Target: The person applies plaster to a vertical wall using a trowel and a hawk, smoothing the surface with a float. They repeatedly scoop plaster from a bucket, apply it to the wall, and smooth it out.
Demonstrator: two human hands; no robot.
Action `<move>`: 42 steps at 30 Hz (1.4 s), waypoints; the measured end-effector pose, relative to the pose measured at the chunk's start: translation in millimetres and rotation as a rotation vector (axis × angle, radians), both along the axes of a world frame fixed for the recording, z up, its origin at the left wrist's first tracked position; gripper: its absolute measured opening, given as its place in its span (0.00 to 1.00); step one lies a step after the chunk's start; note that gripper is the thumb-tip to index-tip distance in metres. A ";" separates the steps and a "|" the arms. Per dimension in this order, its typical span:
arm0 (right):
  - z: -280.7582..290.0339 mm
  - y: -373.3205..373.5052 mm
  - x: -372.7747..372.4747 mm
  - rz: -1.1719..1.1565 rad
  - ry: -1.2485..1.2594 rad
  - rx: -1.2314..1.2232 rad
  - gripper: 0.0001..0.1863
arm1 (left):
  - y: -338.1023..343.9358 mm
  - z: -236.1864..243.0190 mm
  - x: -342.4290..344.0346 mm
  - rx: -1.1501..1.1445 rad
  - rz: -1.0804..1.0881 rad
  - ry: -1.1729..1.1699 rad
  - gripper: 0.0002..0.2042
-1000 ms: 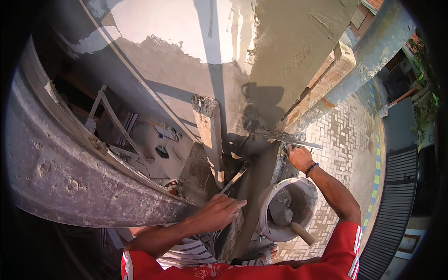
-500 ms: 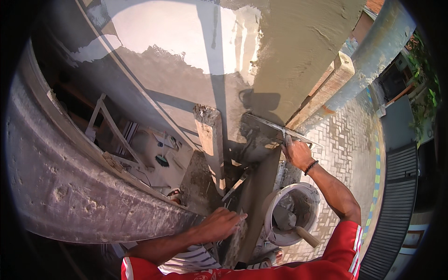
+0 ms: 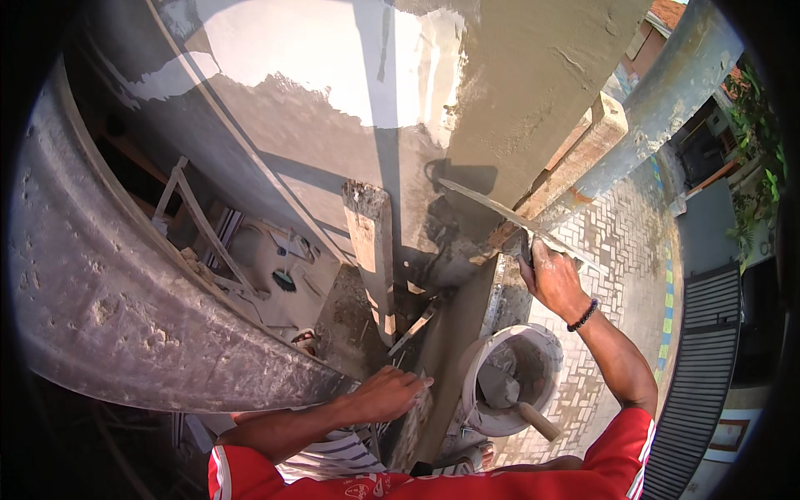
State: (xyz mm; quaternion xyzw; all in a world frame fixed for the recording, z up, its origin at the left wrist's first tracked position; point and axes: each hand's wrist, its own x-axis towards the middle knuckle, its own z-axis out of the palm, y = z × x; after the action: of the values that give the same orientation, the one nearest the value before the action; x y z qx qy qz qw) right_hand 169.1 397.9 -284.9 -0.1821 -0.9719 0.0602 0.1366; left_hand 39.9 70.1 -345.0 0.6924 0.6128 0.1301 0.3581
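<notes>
My right hand [image 3: 552, 271] grips a long flat plastering tool [image 3: 483, 200], its blade against or just beside fresh grey render [image 3: 533, 75] on the wall ahead. My left hand [image 3: 390, 392] is low in the middle, fingers curled, beside the end of a large curved, pitted slab [image 3: 125, 300]; what its fingers hold, if anything, I cannot make out. Under my right forearm stands a pale bucket [image 3: 475, 375] holding grey mix and a trowel [image 3: 537, 421] with a wooden handle.
An upright timber post [image 3: 368, 258] stands mid-view, other timbers [image 3: 587, 146] beside a metal pipe [image 3: 683, 75] at right. Below left are a wooden frame [image 3: 200, 212] and green brush [image 3: 283, 279]. A paved street [image 3: 608, 250] and dark gate [image 3: 708, 350] lie right.
My right hand has moved rightward, and the long tool's far end has risen up the render, so it slants more steeply. My left hand has shifted only slightly.
</notes>
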 end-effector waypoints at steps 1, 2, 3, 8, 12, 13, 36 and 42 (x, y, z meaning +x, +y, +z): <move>-20.1 -6.0 -2.4 -0.062 -0.211 -0.037 0.15 | -0.7 -2.1 -0.7 -0.002 -0.005 0.004 0.22; -58.0 -0.2 1.8 -0.016 -0.235 -0.025 0.16 | 0.5 -4.6 -1.1 0.000 -0.016 0.005 0.22; -93.6 4.1 2.2 0.063 -0.099 0.101 0.17 | 1.1 -6.2 -1.7 0.000 -0.022 0.008 0.22; -143.5 18.0 -15.2 -0.091 -0.366 -0.112 0.20 | 0.5 -7.6 -3.4 -0.010 -0.009 0.023 0.23; -111.2 3.0 -31.9 -0.257 -0.329 -0.132 0.17 | -3.4 -8.8 -3.5 -0.024 0.003 0.055 0.23; -101.4 2.0 -31.0 -0.263 -0.308 -0.128 0.17 | -2.7 -8.5 -3.1 -0.044 -0.004 0.059 0.23; 43.7 -14.5 -8.5 -0.035 0.063 0.115 0.14 | 0.4 -9.6 1.1 -0.155 -0.038 0.108 0.23; -45.7 18.4 -15.4 -0.109 -0.317 0.095 0.18 | 3.7 -13.5 0.5 -0.095 -0.068 0.112 0.22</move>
State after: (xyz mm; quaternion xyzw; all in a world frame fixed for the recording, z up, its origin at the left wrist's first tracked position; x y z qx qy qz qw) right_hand 153.7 416.3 -330.6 -0.2352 -0.9717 -0.0230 -0.0069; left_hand 40.4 73.9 -358.5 0.7012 0.6132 0.0497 0.3602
